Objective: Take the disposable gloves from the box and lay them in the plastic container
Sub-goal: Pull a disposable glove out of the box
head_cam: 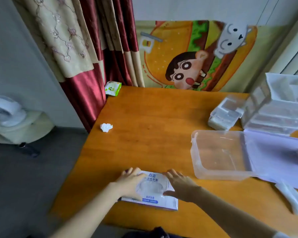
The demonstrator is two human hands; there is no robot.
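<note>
A flat white glove box point(151, 200) with blue print lies near the front edge of the wooden table point(144, 134). Clear gloves point(150, 188) show through the opening in its top. My left hand point(129, 182) lies on the box's left side, fingers spread and fairly straight. My right hand point(181, 184) rests on the box's right side, fingers extended and thumb at the opening. The clear plastic container point(220, 155) stands open to the right of the box, with nothing in it that I can see.
The container's lid point(272, 157) lies open on its right. Clear drawer organisers point(272, 110) stand at the back right. A crumpled white tissue point(106, 127) sits mid-left, a green packet point(113, 88) at the far corner, and a rolled plastic piece point(291, 196) at the front right.
</note>
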